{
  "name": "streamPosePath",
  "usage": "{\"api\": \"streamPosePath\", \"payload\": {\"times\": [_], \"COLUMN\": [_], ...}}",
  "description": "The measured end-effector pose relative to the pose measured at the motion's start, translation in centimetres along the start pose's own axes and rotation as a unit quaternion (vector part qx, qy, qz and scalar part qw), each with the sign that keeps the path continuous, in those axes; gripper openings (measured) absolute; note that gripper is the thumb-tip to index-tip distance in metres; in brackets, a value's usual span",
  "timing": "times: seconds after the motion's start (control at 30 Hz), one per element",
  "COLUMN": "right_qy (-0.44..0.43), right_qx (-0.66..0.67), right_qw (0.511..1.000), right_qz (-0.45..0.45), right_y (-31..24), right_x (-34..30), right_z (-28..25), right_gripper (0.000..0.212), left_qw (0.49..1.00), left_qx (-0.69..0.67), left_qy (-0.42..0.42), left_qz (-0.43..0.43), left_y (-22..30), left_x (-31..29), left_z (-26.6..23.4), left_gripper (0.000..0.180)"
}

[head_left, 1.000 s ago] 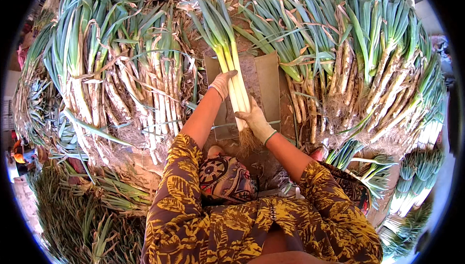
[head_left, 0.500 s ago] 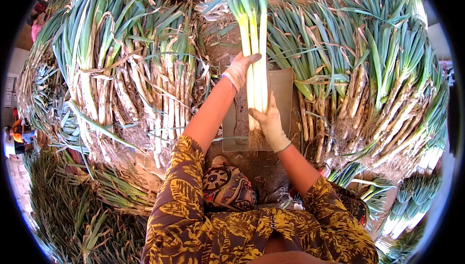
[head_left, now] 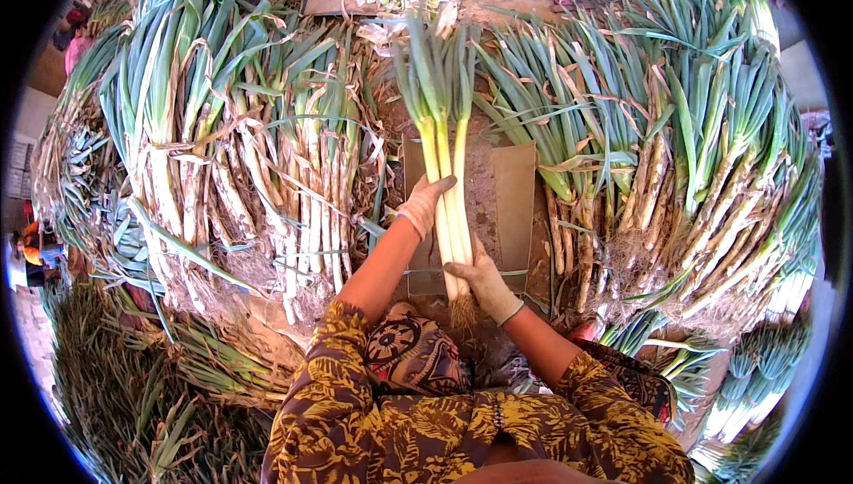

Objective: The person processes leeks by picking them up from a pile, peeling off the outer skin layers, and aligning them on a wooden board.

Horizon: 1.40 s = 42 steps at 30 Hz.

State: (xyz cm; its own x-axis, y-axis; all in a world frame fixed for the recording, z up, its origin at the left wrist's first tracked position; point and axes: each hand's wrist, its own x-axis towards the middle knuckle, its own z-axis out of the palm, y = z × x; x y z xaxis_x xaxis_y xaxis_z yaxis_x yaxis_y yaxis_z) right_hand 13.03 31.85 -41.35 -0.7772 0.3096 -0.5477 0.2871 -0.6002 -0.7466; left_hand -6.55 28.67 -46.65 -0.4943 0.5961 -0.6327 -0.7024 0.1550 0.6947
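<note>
Stalks of slender, green-leaved, white-shafted leek [head_left: 455, 226] are held in mid-air above the flat olive-brown sheet [head_left: 513, 209], their thready brown roots [head_left: 463, 313] showing past its near edge, with the pale-gloved left hand [head_left: 425, 204] wrapped round mid-shaft and the pale-gloved right hand [head_left: 487, 284] closed just above the roots. The bundle looks fairly light but long and leafy-topped, so two spaced holds should suit it. Its firm shafts seem best to grip, though probably slick; the softer leaves would likely bend or tear.
</note>
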Motion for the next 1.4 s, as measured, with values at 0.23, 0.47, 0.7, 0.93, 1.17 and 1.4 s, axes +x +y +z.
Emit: {"api": "streamPosePath", "payload": {"times": [0.23,0.47,0.7,0.93,1.17,1.4], "right_qy": [-0.063,-0.024,-0.002,0.004,-0.023,0.004], "right_qx": [-0.093,-0.121,-0.028,0.058,-0.014,-0.031], "right_qw": [0.993,0.984,0.989,0.997,0.999,0.998], "right_qz": [-0.045,-0.129,-0.148,0.048,0.037,0.059], "right_y": [2.1,-2.7,-8.1,-2.8,2.2,1.6], "right_x": [-2.6,-0.8,6.5,4.9,4.1,5.0], "right_z": [-0.3,0.2,-0.7,-1.0,-1.7,-4.6], "right_gripper": [0.101,0.095,0.084,0.084,0.082,0.084], "left_qw": [0.990,0.984,0.989,0.999,0.998,0.737], "left_qx": [-0.068,0.038,0.014,0.006,-0.036,0.631], "left_qy": [0.065,-0.002,-0.064,0.041,-0.016,-0.203], "left_qz": [0.102,0.176,0.136,-0.013,-0.053,0.129], "left_y": [-0.9,8.0,12.5,1.3,-5.2,-2.1], "left_x": [-5.1,-5.7,3.8,6.8,6.4,-4.8], "left_z": [-0.7,4.3,6.8,0.3,-5.9,-5.1], "left_gripper": [0.049,0.052,0.049,0.055,0.061,0.045]}}
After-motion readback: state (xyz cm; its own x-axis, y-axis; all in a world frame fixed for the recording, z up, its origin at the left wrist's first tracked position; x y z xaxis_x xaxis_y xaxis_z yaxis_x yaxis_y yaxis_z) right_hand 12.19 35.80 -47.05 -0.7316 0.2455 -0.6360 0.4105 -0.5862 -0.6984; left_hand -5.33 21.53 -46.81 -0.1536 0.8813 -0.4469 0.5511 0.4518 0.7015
